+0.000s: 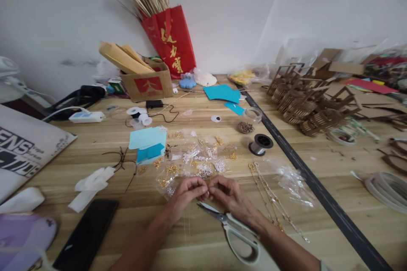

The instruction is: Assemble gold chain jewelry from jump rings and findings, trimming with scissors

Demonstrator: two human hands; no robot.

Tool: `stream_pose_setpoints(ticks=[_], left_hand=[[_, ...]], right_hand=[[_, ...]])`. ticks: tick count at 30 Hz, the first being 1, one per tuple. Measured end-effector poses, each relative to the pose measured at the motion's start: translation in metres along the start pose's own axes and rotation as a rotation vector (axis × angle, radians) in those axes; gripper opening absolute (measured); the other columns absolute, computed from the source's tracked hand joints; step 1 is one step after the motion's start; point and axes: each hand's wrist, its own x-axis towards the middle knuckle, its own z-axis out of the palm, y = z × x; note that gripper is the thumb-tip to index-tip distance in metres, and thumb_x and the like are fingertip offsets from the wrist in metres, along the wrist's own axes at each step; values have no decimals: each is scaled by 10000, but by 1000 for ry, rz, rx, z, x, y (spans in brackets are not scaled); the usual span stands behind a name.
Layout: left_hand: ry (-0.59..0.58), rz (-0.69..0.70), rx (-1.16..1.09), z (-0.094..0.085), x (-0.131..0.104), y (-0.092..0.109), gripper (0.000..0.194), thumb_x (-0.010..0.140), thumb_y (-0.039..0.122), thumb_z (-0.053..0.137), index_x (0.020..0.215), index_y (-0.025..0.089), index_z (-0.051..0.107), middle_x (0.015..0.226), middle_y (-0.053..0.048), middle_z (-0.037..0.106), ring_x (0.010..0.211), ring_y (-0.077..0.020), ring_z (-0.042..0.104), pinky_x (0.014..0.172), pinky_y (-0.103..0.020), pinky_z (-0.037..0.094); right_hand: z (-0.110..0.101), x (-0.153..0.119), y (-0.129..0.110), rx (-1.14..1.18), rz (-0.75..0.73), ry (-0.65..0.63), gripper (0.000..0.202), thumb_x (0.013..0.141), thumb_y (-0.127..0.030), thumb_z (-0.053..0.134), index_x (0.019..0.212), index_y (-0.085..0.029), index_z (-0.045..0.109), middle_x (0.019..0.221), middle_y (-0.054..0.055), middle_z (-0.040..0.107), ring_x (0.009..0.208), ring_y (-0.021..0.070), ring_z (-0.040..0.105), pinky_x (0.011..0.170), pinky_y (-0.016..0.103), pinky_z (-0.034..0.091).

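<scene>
My left hand (189, 192) and my right hand (227, 194) meet tip to tip over the table, thumbs and forefingers pinched. Between them is something tiny, too small to name. A faint thin line seems to hang below my left hand. Scissors (233, 230) with pale handles lie under my right wrist, blades partly apart. Just beyond the fingers are several small clear bags of gold and silver jewellery findings (199, 156). To the right of my right hand, gold and silver chains (270, 190) lie stretched out. A spool of fine clear line (260, 145) stands farther back.
A black phone (87, 235) and white tissue (93, 184) lie at left. Blue cards (149, 142) sit behind the findings, a jar of beads (249, 120) to their right. A dark strip (295, 159) crosses the table. Brown wooden models (313, 101) crowd the back right.
</scene>
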Motion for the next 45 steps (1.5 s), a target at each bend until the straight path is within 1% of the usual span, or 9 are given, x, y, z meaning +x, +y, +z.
stream_pose_setpoints(ticks=[4,10,13,16,21,26,34,39,45], left_hand=[[-44,12,-21,-3,1,-3,226,748,345,652,690,127,648,638,-26,646,597,-129,555,605,-233,422],[-78,1,-33,-4,0,-1,233,752,348,657,692,123,651,629,-26,638,593,-128,552,607,-230,417],[-77,-1,-32,-4,0,-1,239,749,352,661,692,120,651,627,-28,640,592,-130,553,608,-233,417],[-73,5,-27,-5,1,-3,239,754,348,654,683,119,646,622,-28,635,587,-127,546,602,-230,414],[-58,6,-4,-5,1,-4,254,758,356,646,673,118,629,612,-20,619,590,-124,542,599,-226,413],[-57,0,15,-5,1,-2,274,739,372,666,668,112,614,606,-13,605,593,-120,532,604,-228,406],[-20,-37,29,-3,2,-1,319,622,390,757,630,116,593,581,8,571,558,-108,496,559,-224,373],[-28,-41,30,-3,1,-1,329,671,419,715,640,113,597,587,-6,589,574,-119,521,584,-237,399],[-60,-11,17,-5,0,-3,291,726,387,680,666,114,597,611,-9,597,599,-114,528,611,-232,407]], right_hand=[[0,-1,-1,86,47,-17,240,884,-377,553,827,-148,595,732,25,637,690,136,597,642,241,462],[0,0,-10,147,87,-29,281,858,-423,579,785,-151,569,679,14,625,610,121,572,558,220,434],[1,0,-12,151,85,-30,289,852,-427,585,761,-154,557,656,9,617,594,121,566,557,222,431],[1,0,-10,91,56,-19,259,865,-391,576,771,-150,566,675,16,620,622,124,566,587,226,428],[1,-2,-6,-157,-34,22,206,890,-306,543,771,-148,602,713,23,618,633,121,535,567,217,396],[0,-3,-5,-260,-103,10,177,901,-275,516,792,-159,594,728,19,609,638,122,536,565,216,395],[-2,-3,-8,-321,-131,-5,179,910,-287,508,792,-166,568,720,9,579,636,122,513,571,217,383],[-3,-2,-10,-339,-151,-21,180,915,-269,500,794,-163,578,727,13,595,643,124,528,578,215,387],[-4,-2,-11,-322,-196,-34,171,920,-244,491,797,-167,584,736,15,608,656,126,541,610,217,404]])
